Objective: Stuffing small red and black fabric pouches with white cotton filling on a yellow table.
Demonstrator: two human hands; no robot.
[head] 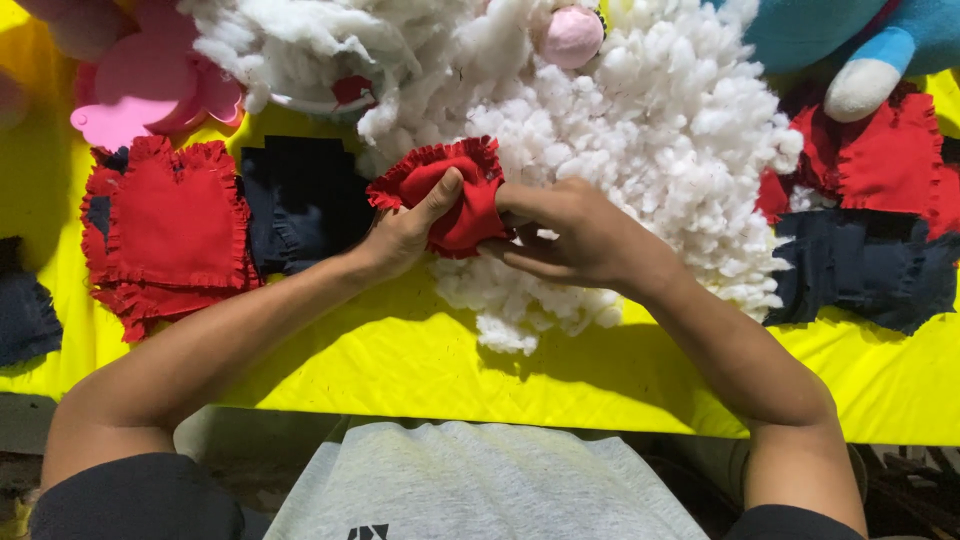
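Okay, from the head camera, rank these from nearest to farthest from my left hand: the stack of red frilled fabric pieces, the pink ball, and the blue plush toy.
From the left hand:
1. Stack of red frilled fabric pieces, to its left on the yellow cloth.
2. Pink ball, up and to the right, in the white stuffing.
3. Blue plush toy, far top right corner.

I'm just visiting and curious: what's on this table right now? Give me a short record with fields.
Left hand: left hand grips the red ruffled fabric piece, thumb on top
Right hand: right hand pinches the same piece from the other side
Behind hands: heap of white stuffing
Left side: stack of red ruffled pieces, dark blue fabric, pink plush shape
Right side: more red and dark blue pieces, blue plush toy
Surface: yellow cloth
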